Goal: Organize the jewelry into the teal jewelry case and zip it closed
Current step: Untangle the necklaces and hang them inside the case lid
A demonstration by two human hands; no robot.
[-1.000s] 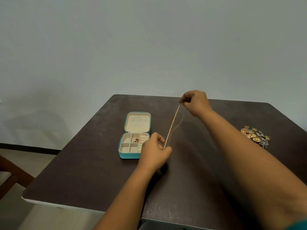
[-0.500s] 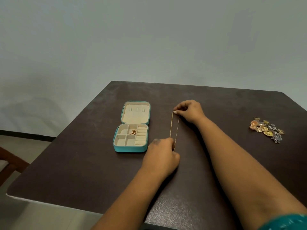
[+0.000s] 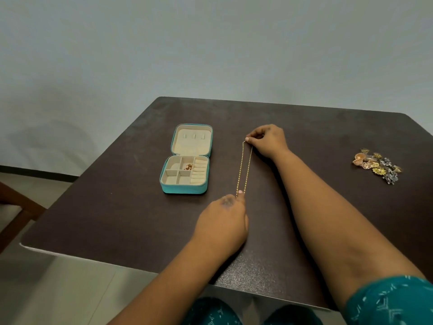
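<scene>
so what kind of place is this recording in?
Probably a plain room in a home, though that is a guess: a dark brown square table set near a bare pale grey wall, a light floor, and a brown wooden chair's edge at the left.

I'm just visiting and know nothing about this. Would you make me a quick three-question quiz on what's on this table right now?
1. True or false: the teal jewelry case lies open on the table.
2. Which hand holds the far end of the gold chain? A) left hand B) right hand C) neither
3. Fill in: the loose jewelry pile lies on the person's ____ side.

Key
1. True; its lid is folded back and one compartment holds small gold pieces.
2. B; the left hand pinches the near end.
3. Right, away from the case.
</scene>
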